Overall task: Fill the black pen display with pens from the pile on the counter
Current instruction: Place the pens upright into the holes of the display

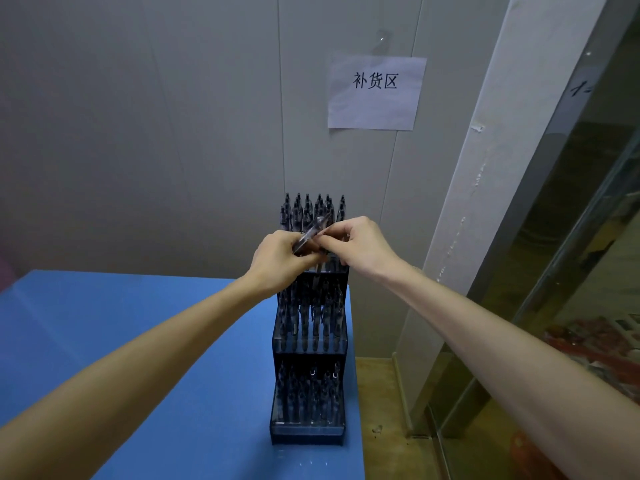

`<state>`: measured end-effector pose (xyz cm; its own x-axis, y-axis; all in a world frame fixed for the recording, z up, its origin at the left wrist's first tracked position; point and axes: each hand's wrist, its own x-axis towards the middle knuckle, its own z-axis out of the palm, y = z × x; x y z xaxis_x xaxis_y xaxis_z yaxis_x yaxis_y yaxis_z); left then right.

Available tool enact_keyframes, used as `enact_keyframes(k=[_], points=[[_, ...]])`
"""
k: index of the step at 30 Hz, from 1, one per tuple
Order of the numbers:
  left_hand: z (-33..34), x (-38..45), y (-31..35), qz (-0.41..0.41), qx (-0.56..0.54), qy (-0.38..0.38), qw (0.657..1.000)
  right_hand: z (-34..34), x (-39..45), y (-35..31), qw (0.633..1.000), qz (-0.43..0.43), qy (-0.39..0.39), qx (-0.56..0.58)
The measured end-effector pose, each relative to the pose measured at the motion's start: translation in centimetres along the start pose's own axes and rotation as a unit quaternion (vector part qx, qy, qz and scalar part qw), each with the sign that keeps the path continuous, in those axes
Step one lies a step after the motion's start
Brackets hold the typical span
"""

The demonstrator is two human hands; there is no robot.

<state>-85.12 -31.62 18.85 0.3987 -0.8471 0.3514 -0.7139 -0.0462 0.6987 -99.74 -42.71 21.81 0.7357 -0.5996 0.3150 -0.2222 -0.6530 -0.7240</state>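
both hands meet over the upper tier of the black pen display (309,344). the left hand (277,261) is closed around a pen (310,233), and the right hand (363,245) pinches the same pen with fingertips.

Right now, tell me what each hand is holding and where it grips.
The left hand grips a small bunch of pens around their lower ends. The right hand pinches at the same bunch near the middle; the exact contact is hidden by fingers.
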Motion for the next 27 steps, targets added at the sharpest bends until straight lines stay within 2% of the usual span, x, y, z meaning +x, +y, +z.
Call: enact_keyframes(k=[3,7,13,19,24,27], points=[[-0.2,-0.4,-0.2,-0.001,-0.028,-0.004,1.000,-0.3,-0.1,0.0,0.999,-0.007,0.004,-0.045],[-0.6,-1.0,-0.7,-0.022,-0.043,0.057,0.997,-0.4,0.3,0.3,0.991,-0.009,0.057,-0.122],[-1.7,-2.0,-2.5,-0.086,-0.023,0.134,0.987,1.0,0.1,0.9,0.984,0.008,0.010,-0.180],[-2.0,-3.4,-4.7,-0.115,-0.045,0.118,0.985,2.6,-0.5,1.7,0.978,0.031,-0.013,-0.204],[-1.7,-4.2,-4.8,-0.111,-0.066,0.078,0.989,3.3,-0.5,1.0,0.980,0.033,0.001,-0.196],[-1.4,-4.7,-5.0,-0.095,-0.075,0.081,0.989,3.8,-0.5,1.0,0.977,0.036,0.006,-0.208]])
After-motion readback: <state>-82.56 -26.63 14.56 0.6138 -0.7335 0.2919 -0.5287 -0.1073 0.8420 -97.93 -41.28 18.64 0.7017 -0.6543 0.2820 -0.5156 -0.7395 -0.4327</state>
